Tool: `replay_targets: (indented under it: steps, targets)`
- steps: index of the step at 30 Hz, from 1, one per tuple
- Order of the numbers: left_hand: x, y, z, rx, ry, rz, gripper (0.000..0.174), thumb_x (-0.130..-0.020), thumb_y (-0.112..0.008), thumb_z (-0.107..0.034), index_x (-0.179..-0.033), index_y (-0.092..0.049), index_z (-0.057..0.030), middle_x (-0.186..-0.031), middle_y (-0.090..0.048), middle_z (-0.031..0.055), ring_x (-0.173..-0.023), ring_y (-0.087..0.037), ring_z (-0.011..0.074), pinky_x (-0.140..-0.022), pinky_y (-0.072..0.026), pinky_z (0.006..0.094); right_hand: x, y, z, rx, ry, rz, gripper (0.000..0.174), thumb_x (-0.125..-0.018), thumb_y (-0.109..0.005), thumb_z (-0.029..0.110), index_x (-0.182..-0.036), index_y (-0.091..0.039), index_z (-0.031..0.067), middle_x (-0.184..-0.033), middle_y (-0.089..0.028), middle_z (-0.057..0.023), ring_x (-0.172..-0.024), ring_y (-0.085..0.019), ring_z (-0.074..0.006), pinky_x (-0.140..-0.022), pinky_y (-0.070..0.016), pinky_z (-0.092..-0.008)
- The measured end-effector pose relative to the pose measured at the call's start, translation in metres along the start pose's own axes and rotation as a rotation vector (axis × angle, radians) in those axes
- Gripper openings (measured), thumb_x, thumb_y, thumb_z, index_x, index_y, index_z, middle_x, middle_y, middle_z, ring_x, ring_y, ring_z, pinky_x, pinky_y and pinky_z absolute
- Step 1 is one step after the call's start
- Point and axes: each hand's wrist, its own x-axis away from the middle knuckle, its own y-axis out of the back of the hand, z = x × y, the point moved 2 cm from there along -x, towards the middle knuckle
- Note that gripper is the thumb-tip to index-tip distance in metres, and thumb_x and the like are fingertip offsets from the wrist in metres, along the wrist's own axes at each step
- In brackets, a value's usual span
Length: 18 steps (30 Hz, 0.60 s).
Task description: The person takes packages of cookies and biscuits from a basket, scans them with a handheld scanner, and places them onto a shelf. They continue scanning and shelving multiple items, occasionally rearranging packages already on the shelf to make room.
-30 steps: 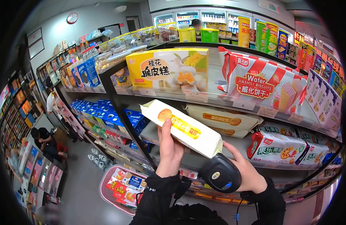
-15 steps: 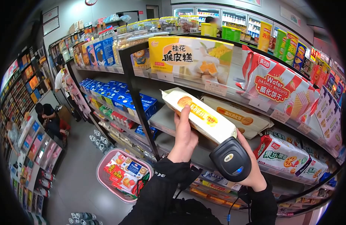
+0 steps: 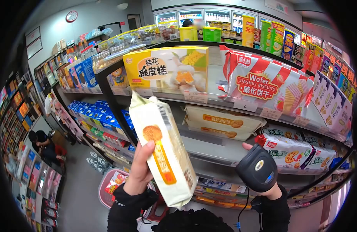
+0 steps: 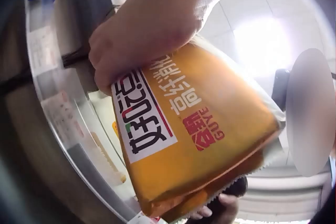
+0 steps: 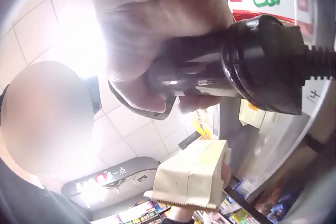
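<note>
A long cream biscuit packet (image 3: 163, 154) with an orange panel and biscuit picture stands tilted upright in my left hand (image 3: 138, 172). The thumb lies on its printed front. Its orange side (image 4: 210, 129) with large lettering faces the left wrist camera. My right hand (image 5: 163, 24) grips the dark handle of a barcode scanner (image 3: 257, 168), fingers wrapped round it; the scanner's black head covers much of that hand in the head view. A gap separates scanner and packet. Similar cream packets (image 3: 223, 121) lie on the middle shelf behind.
Above, the shelf holds a yellow cake box (image 3: 167, 71) and a red-striped wafer bag (image 3: 267, 83). White-and-red biscuit packs (image 3: 285, 152) lie beyond the scanner. A pink basket (image 3: 102, 191) with packets stands on the floor at lower left. A cable (image 3: 246, 203) hangs below the scanner.
The left hand has drawn the packet leftward and turned it from slanting to nearly upright, away from the scanner. The right hand, still gripping the scanner, has separated from the packet's end.
</note>
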Motion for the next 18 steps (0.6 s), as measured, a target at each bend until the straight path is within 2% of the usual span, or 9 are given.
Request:
replay_targets:
  steps: [3, 5, 6, 9, 11, 13, 14, 15, 18]
  targets:
    - [0.002, -0.012, -0.015, -0.442, -0.102, 0.193, 0.07, -0.071, -0.062, -0.02, -0.126, -0.023, -0.001, -0.115, -0.044, 0.0107, -0.104, -0.046, 0.0203, -0.09, -0.0361, 0.0325, 0.002, 0.001, 0.008, 0.24, 0.138, -0.039, 0.067, -0.064, -0.07, 0.018, -0.12, -0.037, -0.0007, -0.126, -0.039, -0.0139, -0.102, -0.047, -0.0152, -0.087, -0.0359, -0.0269]
    - [0.003, -0.026, -0.022, -0.68, -0.122, 0.295, 0.088, -0.064, -0.069, -0.019, -0.131, -0.015, -0.0012, -0.122, -0.034, 0.0128, -0.111, -0.038, 0.0227, -0.092, -0.0312, 0.0329, 0.006, -0.001, 0.007, 0.233, 0.184, -0.344, 0.049, -0.064, -0.055, -0.004, -0.112, -0.045, -0.0018, -0.097, -0.053, -0.0044, -0.061, -0.046, -0.0053, -0.053, -0.0378, -0.0184]
    - [-0.001, -0.036, -0.028, -0.959, -0.27, 0.411, 0.089, -0.061, -0.07, -0.019, -0.131, -0.018, -0.0013, -0.119, -0.035, 0.0144, -0.109, -0.038, 0.0248, -0.092, -0.0311, 0.033, 0.007, -0.003, 0.007, 0.183, 0.133, -0.399, 0.047, -0.066, -0.052, -0.008, -0.112, -0.044, -0.0027, -0.086, -0.053, -0.0032, -0.053, -0.044, -0.003, -0.045, -0.0349, -0.0174]
    - [-0.012, -0.059, -0.035, -1.392, -0.476, 0.628, 0.087, -0.051, -0.072, -0.017, -0.128, -0.031, -0.0092, -0.107, -0.039, 0.0177, -0.099, -0.041, 0.0331, -0.09, -0.0303, 0.0371, 0.015, 0.003, 0.013, 0.103, -0.013, -0.363, 0.044, -0.068, -0.052, -0.008, -0.111, -0.043, -0.0031, -0.073, -0.05, -0.0007, -0.046, -0.042, -0.0023, -0.042, -0.0336, -0.0169]
    - [-0.022, -0.072, -0.033, -1.814, -0.723, 0.741, 0.082, -0.047, -0.073, -0.016, -0.122, -0.041, -0.0126, -0.103, -0.04, 0.0157, -0.095, -0.042, 0.0323, -0.083, -0.0346, 0.0387, 0.023, 0.007, 0.008, 0.137, 0.035, -0.378, 0.043, -0.069, -0.052, -0.008, -0.111, -0.044, -0.0027, -0.063, -0.044, 0.0023, -0.043, -0.04, -0.0018, -0.041, -0.0323, -0.016]
    - [-0.033, -0.075, -0.022, -1.88, -0.924, 0.727, 0.076, -0.048, -0.073, -0.018, -0.119, -0.045, -0.0214, -0.099, -0.042, 0.0135, -0.09, -0.044, 0.0304, -0.077, -0.0357, 0.0405, 0.033, 0.01, 0.0, -0.087, -0.088, -0.221, 0.059, -0.068, -0.066, 0.011, -0.119, -0.039, 0.0002, -0.122, -0.042, -0.0144, -0.103, -0.047, -0.0155, -0.087, -0.0365, -0.0269]
    - [-0.038, -0.074, -0.017, -1.903, -0.966, 0.743, 0.077, -0.048, -0.073, -0.019, -0.119, -0.045, -0.0227, -0.099, -0.043, 0.013, -0.09, -0.044, 0.0299, -0.078, -0.0352, 0.0406, 0.03, 0.013, 0.006, 0.208, 0.009, -0.1, 0.066, -0.065, -0.068, 0.013, -0.121, -0.037, -0.0002, -0.123, -0.041, -0.0148, -0.106, -0.046, -0.0164, -0.089, -0.0352, -0.0284]
    - [-0.042, -0.074, -0.013, -1.925, -1.008, 0.76, 0.078, -0.048, -0.074, -0.02, -0.12, -0.044, -0.0239, -0.099, -0.043, 0.0124, -0.09, -0.044, 0.0294, -0.078, -0.0348, 0.0406, 0.025, 0.001, 0.015, 0.014, 0.054, -0.251, 0.054, -0.063, -0.065, 0.006, -0.112, -0.044, -0.0019, -0.107, -0.052, -0.01, -0.089, -0.05, -0.0132, -0.078, -0.0396, -0.0281]
    - [-0.056, -0.076, 0.002, -1.981, -0.977, 0.772, 0.082, -0.048, -0.074, -0.02, -0.122, -0.041, -0.0252, -0.099, -0.043, 0.0119, -0.091, -0.044, 0.0285, -0.079, -0.0336, 0.0402, 0.036, 0.002, -0.008, -0.029, -0.113, -0.198, 0.069, -0.06, -0.069, 0.01, -0.12, -0.036, -0.002, -0.123, -0.042, -0.0146, -0.111, -0.042, -0.0175, -0.093, -0.032, -0.0295]
